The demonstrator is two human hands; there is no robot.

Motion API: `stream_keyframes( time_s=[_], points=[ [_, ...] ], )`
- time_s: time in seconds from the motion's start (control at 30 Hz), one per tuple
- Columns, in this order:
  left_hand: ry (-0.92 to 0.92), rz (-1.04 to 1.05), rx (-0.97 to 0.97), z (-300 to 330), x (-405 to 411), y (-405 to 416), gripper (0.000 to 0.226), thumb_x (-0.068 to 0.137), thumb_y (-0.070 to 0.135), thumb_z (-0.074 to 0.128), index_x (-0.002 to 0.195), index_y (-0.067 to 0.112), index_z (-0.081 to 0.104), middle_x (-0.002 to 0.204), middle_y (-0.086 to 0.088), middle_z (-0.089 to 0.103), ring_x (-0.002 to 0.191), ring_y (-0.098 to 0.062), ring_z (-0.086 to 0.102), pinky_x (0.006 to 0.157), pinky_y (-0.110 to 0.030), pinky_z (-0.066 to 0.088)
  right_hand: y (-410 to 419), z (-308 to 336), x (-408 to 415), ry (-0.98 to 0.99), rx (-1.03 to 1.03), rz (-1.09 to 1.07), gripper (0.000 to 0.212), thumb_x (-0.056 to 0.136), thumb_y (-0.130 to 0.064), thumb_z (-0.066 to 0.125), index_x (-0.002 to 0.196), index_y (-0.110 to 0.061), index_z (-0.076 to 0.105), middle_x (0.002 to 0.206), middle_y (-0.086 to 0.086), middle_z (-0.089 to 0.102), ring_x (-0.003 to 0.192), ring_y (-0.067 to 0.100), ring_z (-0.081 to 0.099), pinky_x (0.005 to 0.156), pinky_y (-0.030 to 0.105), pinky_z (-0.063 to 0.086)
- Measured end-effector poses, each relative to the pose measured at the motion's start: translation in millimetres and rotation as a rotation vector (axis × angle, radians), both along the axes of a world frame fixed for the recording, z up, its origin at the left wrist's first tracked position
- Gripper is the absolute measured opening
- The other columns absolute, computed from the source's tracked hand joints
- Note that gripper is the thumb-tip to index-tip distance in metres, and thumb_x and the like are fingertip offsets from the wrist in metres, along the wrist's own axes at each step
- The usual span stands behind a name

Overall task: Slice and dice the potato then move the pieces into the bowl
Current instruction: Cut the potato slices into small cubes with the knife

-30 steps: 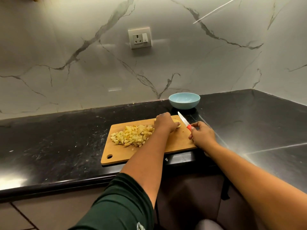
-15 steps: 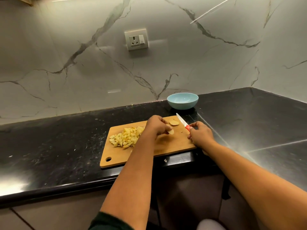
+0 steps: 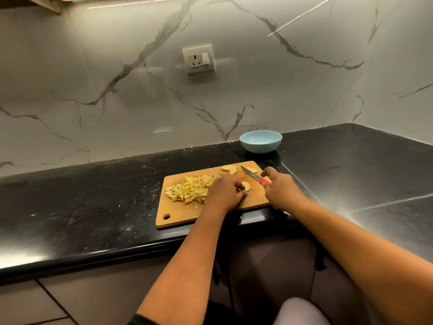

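Observation:
A wooden cutting board (image 3: 180, 213) lies on the black counter. A heap of diced potato (image 3: 188, 189) covers its left half. My left hand (image 3: 226, 192) pinches a potato slice (image 3: 245, 185) down on the board's middle. A few more potato slices (image 3: 230, 169) lie at the board's far edge. My right hand (image 3: 280, 190) grips a knife (image 3: 251, 175) by its red handle, the blade pointing up and left above the board. The light blue bowl (image 3: 260, 141) stands behind the board by the wall and looks empty.
The black counter (image 3: 93, 207) runs left and right, with its front edge just below the board. A marble wall with a power socket (image 3: 198, 59) rises behind. The counter turns a corner at the far right.
My left hand drew back from the far slices to the board's middle, bringing one slice with it. The right hand with the knife stayed roughly where it was.

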State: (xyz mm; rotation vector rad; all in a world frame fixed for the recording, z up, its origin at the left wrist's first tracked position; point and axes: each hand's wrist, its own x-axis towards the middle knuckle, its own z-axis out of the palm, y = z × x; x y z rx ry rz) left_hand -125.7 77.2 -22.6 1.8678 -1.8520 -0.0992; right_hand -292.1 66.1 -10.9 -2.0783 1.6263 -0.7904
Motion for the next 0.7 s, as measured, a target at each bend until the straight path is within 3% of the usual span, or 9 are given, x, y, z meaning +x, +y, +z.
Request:
stream_keyframes(
  time_s=[0.1,0.23,0.33,0.47,0.7],
  points=[
    [-0.057,0.050,-0.065,-6,-3,3,0.024,0.092,0.041,0.064,0.108,0.027,0.073,0.114,-0.001,0.067,0.109,-0.019,0.054,0.089,-0.034,0.049,10,11,3,0.120,-0.034,-0.012,0.026,0.099,-0.018,0.050,0.124,-0.022,0.048,0.094,0.008,0.057,0.075,0.019,0.057,0.061,0.032,0.050],
    [-0.110,0.113,-0.096,-6,-15,1,0.025,0.094,0.040,0.059,0.110,0.026,0.071,0.115,-0.003,0.065,0.113,-0.022,0.051,0.094,-0.038,0.047,16,22,-2,0.195,-0.064,-0.034,0.025,0.096,-0.014,0.052,0.120,-0.023,0.052,0.102,0.010,0.059,0.081,0.021,0.058,0.072,0.037,0.057],
    [-0.081,0.116,-0.103,-10,-14,0,0.025,0.094,0.041,0.058,0.109,0.025,0.071,0.118,-0.002,0.064,0.115,-0.022,0.049,0.095,-0.039,0.045,19,25,-3,0.237,-0.043,-0.027,0.022,0.094,-0.011,0.055,0.112,-0.024,0.058,0.099,0.006,0.059,0.077,0.018,0.058,0.068,0.034,0.058],
    [-0.157,0.105,-0.080,-13,-12,4,0.030,0.096,0.036,0.048,0.115,0.029,0.069,0.127,0.002,0.061,0.124,-0.025,0.037,0.099,-0.043,0.033,23,24,2,0.266,-0.021,0.001,0.022,0.093,-0.011,0.057,0.109,-0.023,0.061,0.092,0.003,0.058,0.075,0.017,0.058,0.067,0.031,0.057],
    [-0.095,0.072,-0.026,-9,-12,14,0.037,0.099,0.023,0.040,0.123,0.033,0.065,0.129,0.002,0.061,0.129,-0.024,0.033,0.102,-0.046,0.022,26,25,11,0.335,-0.022,-0.005,0.024,0.089,-0.005,0.057,0.109,-0.018,0.062,0.091,0.006,0.059,0.077,0.020,0.059,0.073,0.035,0.058]
  ],
)
